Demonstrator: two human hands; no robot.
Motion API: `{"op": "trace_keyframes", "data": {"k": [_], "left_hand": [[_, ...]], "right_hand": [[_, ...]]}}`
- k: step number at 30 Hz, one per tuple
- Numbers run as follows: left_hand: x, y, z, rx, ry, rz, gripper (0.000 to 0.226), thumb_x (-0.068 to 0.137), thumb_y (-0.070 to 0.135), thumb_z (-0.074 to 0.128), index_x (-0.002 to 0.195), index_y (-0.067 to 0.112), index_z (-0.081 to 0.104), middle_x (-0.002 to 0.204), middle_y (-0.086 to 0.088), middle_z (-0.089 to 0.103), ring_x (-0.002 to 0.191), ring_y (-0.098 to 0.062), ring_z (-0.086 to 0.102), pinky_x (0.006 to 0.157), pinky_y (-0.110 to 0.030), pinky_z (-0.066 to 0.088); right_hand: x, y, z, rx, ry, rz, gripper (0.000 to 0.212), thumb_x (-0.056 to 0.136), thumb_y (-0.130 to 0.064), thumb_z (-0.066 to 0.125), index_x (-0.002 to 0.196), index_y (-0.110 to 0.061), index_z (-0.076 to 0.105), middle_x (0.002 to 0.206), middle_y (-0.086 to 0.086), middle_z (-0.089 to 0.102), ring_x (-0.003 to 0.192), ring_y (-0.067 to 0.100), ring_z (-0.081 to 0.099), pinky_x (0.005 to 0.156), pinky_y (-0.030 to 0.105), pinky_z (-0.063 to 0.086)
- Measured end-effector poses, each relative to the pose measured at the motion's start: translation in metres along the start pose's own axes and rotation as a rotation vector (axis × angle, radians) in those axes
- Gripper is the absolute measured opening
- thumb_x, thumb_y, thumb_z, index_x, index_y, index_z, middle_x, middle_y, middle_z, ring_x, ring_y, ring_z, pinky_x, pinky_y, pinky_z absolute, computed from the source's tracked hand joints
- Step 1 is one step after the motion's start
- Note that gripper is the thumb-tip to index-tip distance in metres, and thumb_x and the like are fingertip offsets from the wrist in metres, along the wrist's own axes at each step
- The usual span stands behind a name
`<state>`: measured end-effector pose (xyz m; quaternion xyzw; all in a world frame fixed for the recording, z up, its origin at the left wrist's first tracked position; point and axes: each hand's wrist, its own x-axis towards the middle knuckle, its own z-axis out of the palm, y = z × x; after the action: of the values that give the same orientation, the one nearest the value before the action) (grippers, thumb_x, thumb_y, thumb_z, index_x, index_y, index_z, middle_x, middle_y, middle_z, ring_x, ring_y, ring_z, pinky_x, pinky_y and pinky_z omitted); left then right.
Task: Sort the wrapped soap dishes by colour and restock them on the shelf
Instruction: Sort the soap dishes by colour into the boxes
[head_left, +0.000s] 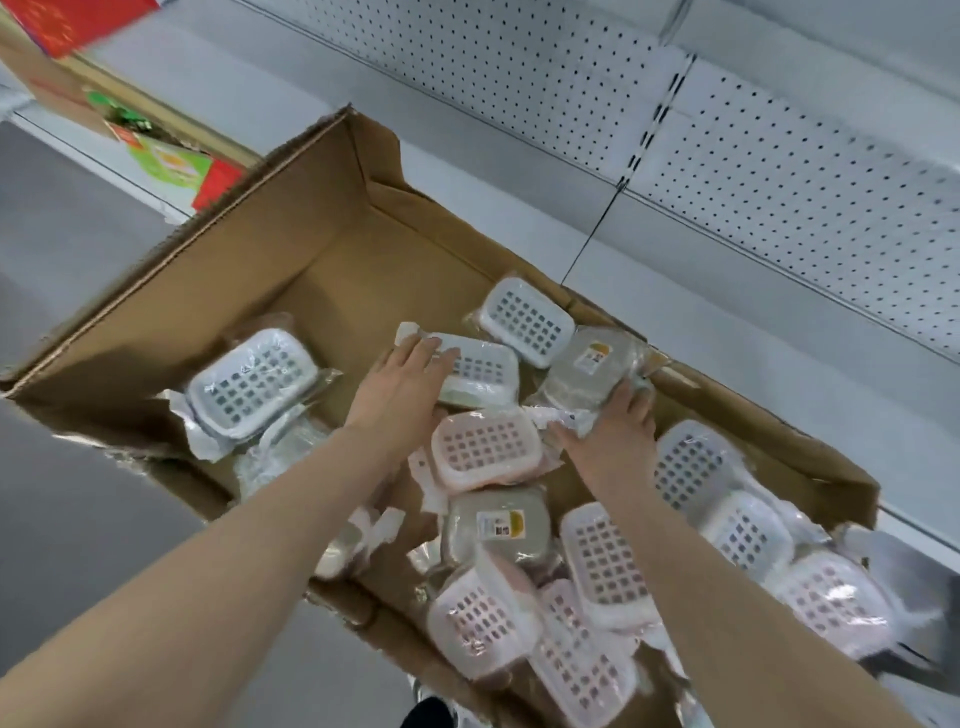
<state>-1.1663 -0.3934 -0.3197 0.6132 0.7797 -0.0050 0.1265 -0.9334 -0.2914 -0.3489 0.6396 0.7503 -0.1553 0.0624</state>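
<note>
A cardboard box (291, 260) holds several plastic-wrapped soap dishes in blue, pink and grey-green. My left hand (402, 387) lies with straight fingers on a wrapped blue-topped dish (480, 374) near the box's middle. My right hand (615, 431) grips the near end of an upside-down grey-green dish (592, 366) with a label on it. A pink dish (483, 449) sits between my two hands. Another blue dish (524, 319) lies behind, and one more blue dish (252, 387) lies at the left of the box.
A white metal shelf (519, 171) with a perforated back panel (779, 171) runs behind the box. Red and green packages (171, 161) stand at the far left. Several pink dishes (602, 566) pile up at the box's near right end. Grey floor lies to the left.
</note>
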Motion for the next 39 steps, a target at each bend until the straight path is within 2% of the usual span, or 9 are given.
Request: {"op": "trace_keyframes", "data": {"k": [8, 12, 14, 19, 23, 26, 29, 33, 39], "left_hand": [[0.022, -0.006, 0.008, -0.034, 0.083, 0.071, 0.055, 0.084, 0.027, 0.069, 0.135, 0.019, 0.051, 0.133, -0.005, 0.056, 0.13, -0.029, 0.042, 0.111, -0.04, 0.031], [0.002, 0.001, -0.01, -0.262, 0.097, 0.122, 0.063, 0.09, 0.031, 0.06, 0.146, 0.025, 0.033, 0.11, -0.005, 0.053, 0.083, -0.025, 0.058, 0.069, -0.034, 0.049], [-0.007, 0.002, -0.018, -0.389, 0.091, 0.075, 0.059, 0.094, 0.034, 0.053, 0.148, 0.028, 0.029, 0.109, -0.002, 0.046, 0.075, -0.022, 0.055, 0.067, -0.033, 0.048], [-0.014, -0.005, -0.021, -0.522, 0.021, -0.141, 0.043, 0.099, 0.034, 0.042, 0.142, 0.028, 0.041, 0.118, -0.005, 0.045, 0.092, -0.026, 0.054, 0.081, -0.036, 0.045], [-0.011, -0.011, -0.018, -0.218, 0.047, -0.172, 0.045, 0.099, 0.03, 0.042, 0.144, 0.023, 0.042, 0.134, -0.012, 0.048, 0.114, -0.036, 0.046, 0.096, -0.048, 0.043], [-0.012, -0.009, -0.011, -0.058, -0.073, -0.17, 0.077, 0.087, 0.058, 0.055, 0.149, 0.024, 0.026, 0.138, -0.007, 0.044, 0.123, -0.033, 0.043, 0.1, -0.048, 0.039], [-0.016, -0.011, -0.004, -0.014, -0.084, -0.195, 0.095, 0.076, 0.061, 0.067, 0.148, 0.019, 0.022, 0.136, -0.008, 0.043, 0.121, -0.034, 0.045, 0.098, -0.047, 0.041], [-0.022, -0.014, -0.012, -0.022, -0.052, -0.2, 0.088, 0.077, 0.05, 0.069, 0.146, 0.016, 0.026, 0.131, -0.011, 0.045, 0.116, -0.036, 0.047, 0.093, -0.047, 0.046], [-0.052, 0.003, -0.051, -0.053, 0.071, -0.149, 0.084, 0.073, 0.046, 0.07, 0.142, 0.015, 0.033, 0.129, -0.012, 0.05, 0.117, -0.037, 0.046, 0.094, -0.049, 0.045]], "right_hand": [[0.003, 0.002, 0.007, 0.111, -0.006, 0.101, 0.106, 0.082, -0.059, 0.065, 0.153, -0.026, -0.007, 0.153, 0.022, 0.016, 0.128, 0.044, 0.042, 0.102, 0.05, 0.044], [-0.009, 0.003, -0.01, 0.013, -0.037, 0.069, 0.099, 0.08, -0.054, 0.066, 0.152, -0.036, -0.001, 0.154, 0.016, 0.016, 0.13, 0.043, 0.035, 0.106, 0.052, 0.036], [-0.019, 0.004, -0.017, 0.014, -0.02, -0.035, 0.094, 0.079, -0.053, 0.066, 0.152, -0.038, 0.009, 0.152, 0.01, 0.024, 0.129, 0.04, 0.039, 0.105, 0.05, 0.037], [-0.036, 0.01, -0.023, 0.095, -0.194, -0.252, 0.085, 0.082, -0.039, 0.064, 0.152, -0.033, 0.016, 0.152, 0.002, 0.027, 0.133, 0.03, 0.042, 0.103, 0.047, 0.042], [-0.035, 0.003, -0.018, 0.189, -0.208, -0.123, 0.087, 0.085, -0.054, 0.061, 0.152, -0.028, 0.012, 0.148, 0.012, 0.03, 0.126, 0.033, 0.049, 0.099, 0.044, 0.045], [-0.031, -0.012, -0.001, 0.153, -0.164, 0.028, 0.114, 0.077, -0.061, 0.068, 0.154, -0.021, -0.005, 0.141, 0.021, 0.036, 0.119, 0.04, 0.052, 0.095, 0.045, 0.046], [-0.025, -0.02, 0.009, 0.093, -0.169, 0.085, 0.122, 0.075, -0.063, 0.067, 0.152, -0.022, -0.018, 0.133, 0.022, 0.049, 0.116, 0.04, 0.054, 0.095, 0.047, 0.046], [-0.028, -0.016, -0.01, 0.079, -0.117, 0.006, 0.111, 0.077, -0.059, 0.065, 0.154, -0.023, -0.006, 0.124, 0.019, 0.054, 0.111, 0.037, 0.056, 0.093, 0.045, 0.047], [-0.067, 0.0, -0.061, 0.029, -0.079, -0.13, 0.104, 0.08, -0.059, 0.065, 0.153, -0.015, 0.007, 0.147, 0.016, 0.04, 0.128, 0.034, 0.047, 0.103, 0.045, 0.044]]}}
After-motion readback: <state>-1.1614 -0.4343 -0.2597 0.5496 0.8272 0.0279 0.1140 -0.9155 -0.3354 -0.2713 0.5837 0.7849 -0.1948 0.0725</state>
